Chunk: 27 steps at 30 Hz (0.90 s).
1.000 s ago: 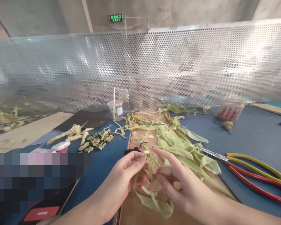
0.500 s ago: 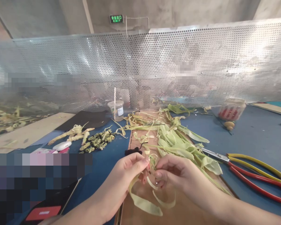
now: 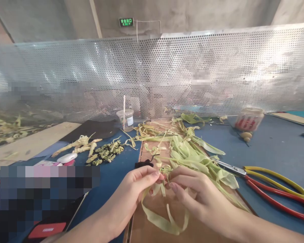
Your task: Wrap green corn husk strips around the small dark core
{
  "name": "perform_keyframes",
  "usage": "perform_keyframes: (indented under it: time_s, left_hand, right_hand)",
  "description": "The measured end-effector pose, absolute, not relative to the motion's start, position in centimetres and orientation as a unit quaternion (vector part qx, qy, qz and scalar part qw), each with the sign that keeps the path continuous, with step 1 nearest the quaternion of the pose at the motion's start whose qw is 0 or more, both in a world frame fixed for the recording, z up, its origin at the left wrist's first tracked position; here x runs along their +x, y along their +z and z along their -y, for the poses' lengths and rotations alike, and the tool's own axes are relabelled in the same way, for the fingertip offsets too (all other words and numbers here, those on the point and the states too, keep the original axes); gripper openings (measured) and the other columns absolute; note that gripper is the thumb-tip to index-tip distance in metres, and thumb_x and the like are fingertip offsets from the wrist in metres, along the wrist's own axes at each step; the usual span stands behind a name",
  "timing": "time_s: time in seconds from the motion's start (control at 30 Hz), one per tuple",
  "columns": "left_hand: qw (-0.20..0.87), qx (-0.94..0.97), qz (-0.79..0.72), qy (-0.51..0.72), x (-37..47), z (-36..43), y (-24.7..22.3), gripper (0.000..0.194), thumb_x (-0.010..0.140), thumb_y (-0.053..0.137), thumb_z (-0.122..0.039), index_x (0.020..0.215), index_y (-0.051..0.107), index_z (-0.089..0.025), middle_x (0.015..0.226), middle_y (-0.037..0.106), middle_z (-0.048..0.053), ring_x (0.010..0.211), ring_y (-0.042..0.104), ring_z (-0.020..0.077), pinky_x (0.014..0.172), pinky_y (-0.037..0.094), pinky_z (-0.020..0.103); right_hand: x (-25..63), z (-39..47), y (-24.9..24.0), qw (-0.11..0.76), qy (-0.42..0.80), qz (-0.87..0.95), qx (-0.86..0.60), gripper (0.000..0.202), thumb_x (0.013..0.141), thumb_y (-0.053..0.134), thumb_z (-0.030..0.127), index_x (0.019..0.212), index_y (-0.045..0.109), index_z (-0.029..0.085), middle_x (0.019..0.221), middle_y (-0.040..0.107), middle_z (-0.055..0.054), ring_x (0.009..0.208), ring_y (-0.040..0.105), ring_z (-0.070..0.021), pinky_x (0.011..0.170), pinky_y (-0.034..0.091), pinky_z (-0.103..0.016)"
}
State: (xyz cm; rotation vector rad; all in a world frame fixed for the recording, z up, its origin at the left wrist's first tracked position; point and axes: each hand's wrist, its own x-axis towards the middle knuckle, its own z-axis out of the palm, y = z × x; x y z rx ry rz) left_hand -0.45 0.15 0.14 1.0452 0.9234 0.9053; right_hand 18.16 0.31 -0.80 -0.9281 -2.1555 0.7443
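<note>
Over the brown board (image 3: 147, 233), my left hand (image 3: 139, 184) pinches a small knotted bundle of pale green corn husk strips (image 3: 164, 168) between thumb and fingers. Close on its right, my right hand (image 3: 196, 190) has its fingers bent and closed at the same bundle, thumb drawn in. From the hands a long husk strip (image 3: 162, 224) hangs in a curve down to the board. The exact grip points are partly hidden by the fingers. Just beyond lie a black cord bundle (image 3: 144, 163) and a heap of green husks (image 3: 190, 150).
Large scissors with red and yellow handles (image 3: 271, 184) lie at the right. Farther back stand a glass jar (image 3: 249, 119) and a plastic cup with a straw (image 3: 126, 119). Braided green pieces (image 3: 106, 152) and pale root-like figures (image 3: 78, 145) lie left. A perforated metal screen (image 3: 167, 74) closes the back.
My right fingers have shifted closer to the left hand at the bundle. The hanging husk strip has moved, its loose end now curling up at the right.
</note>
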Motion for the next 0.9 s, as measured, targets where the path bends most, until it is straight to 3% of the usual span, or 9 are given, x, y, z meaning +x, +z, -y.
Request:
perform_keyframes:
  time_s: [0.13, 0.3, 0.4, 0.47, 0.7, 0.9]
  left_hand:
    - [0.653, 0.489, -0.421, 0.397, -0.6, -0.1, -0.3, 0.019, 0.08, 0.058, -0.033, 0.075, 0.063, -0.016, 0.08, 0.059, 0.001, 0.07, 0.046, 0.0106, 0.068, 0.037, 0.022]
    - [0.647, 0.49, -0.433, 0.393, -0.6, 0.0, -0.2, 0.02, 0.08, 0.057, -0.036, 0.075, 0.06, -0.016, 0.073, 0.057, 0.0, 0.067, 0.047, 0.0107, 0.066, 0.036, 0.024]
    - [0.649, 0.499, -0.433, 0.378, -0.3, 0.1, 0.5, 0.021, 0.08, 0.057, -0.036, 0.073, 0.059, -0.016, 0.073, 0.059, 0.001, 0.068, 0.05, 0.0117, 0.066, 0.037, 0.024]
    - [0.648, 0.516, -0.43, 0.358, -0.2, 0.1, 0.9, 0.021, 0.081, 0.056, -0.034, 0.072, 0.06, -0.015, 0.072, 0.061, 0.002, 0.068, 0.051, 0.0122, 0.066, 0.037, 0.024]
    - [0.644, 0.547, -0.437, 0.308, -0.2, 0.2, 1.0, 0.022, 0.079, 0.058, -0.035, 0.074, 0.062, -0.015, 0.069, 0.06, 0.002, 0.065, 0.051, 0.0121, 0.066, 0.038, 0.026]
    - [0.648, 0.555, -0.439, 0.283, 0.1, 0.4, 1.1, 0.022, 0.081, 0.055, -0.033, 0.073, 0.064, -0.014, 0.069, 0.061, 0.002, 0.065, 0.052, 0.0126, 0.066, 0.038, 0.025]
  right_hand:
    - [18.1, 0.0, -1.3, 0.325, 0.249, 0.849, -0.333, 0.017, 0.086, 0.046, 0.018, 0.078, 0.061, 0.019, 0.087, 0.054, -0.003, 0.077, 0.053, -0.0117, 0.069, 0.046, -0.025]
    - [18.3, -0.3, -1.1, 0.414, 0.203, 0.803, -0.379, 0.02, 0.088, 0.043, 0.023, 0.069, 0.051, 0.018, 0.075, 0.051, -0.002, 0.072, 0.049, -0.0134, 0.066, 0.044, -0.028]
    - [18.6, -0.7, -0.6, 0.404, 0.215, 0.788, -0.411, 0.009, 0.087, 0.047, 0.025, 0.087, 0.056, 0.021, 0.076, 0.054, -0.001, 0.073, 0.05, -0.0139, 0.067, 0.044, -0.028]
    - [18.6, -1.0, -0.6, 0.382, 0.218, 0.802, -0.403, 0.012, 0.086, 0.049, 0.023, 0.094, 0.059, 0.025, 0.077, 0.056, 0.0, 0.075, 0.051, -0.0143, 0.069, 0.044, -0.028]
    - [18.4, -1.2, -1.2, 0.425, 0.104, 0.818, -0.375, 0.014, 0.087, 0.048, 0.021, 0.087, 0.061, 0.02, 0.064, 0.056, -0.001, 0.064, 0.048, -0.015, 0.063, 0.043, -0.03]
    - [18.5, -1.2, -0.9, 0.432, 0.135, 0.822, -0.345, 0.012, 0.086, 0.05, 0.016, 0.091, 0.061, 0.02, 0.078, 0.064, -0.002, 0.076, 0.053, -0.0157, 0.069, 0.045, -0.029]
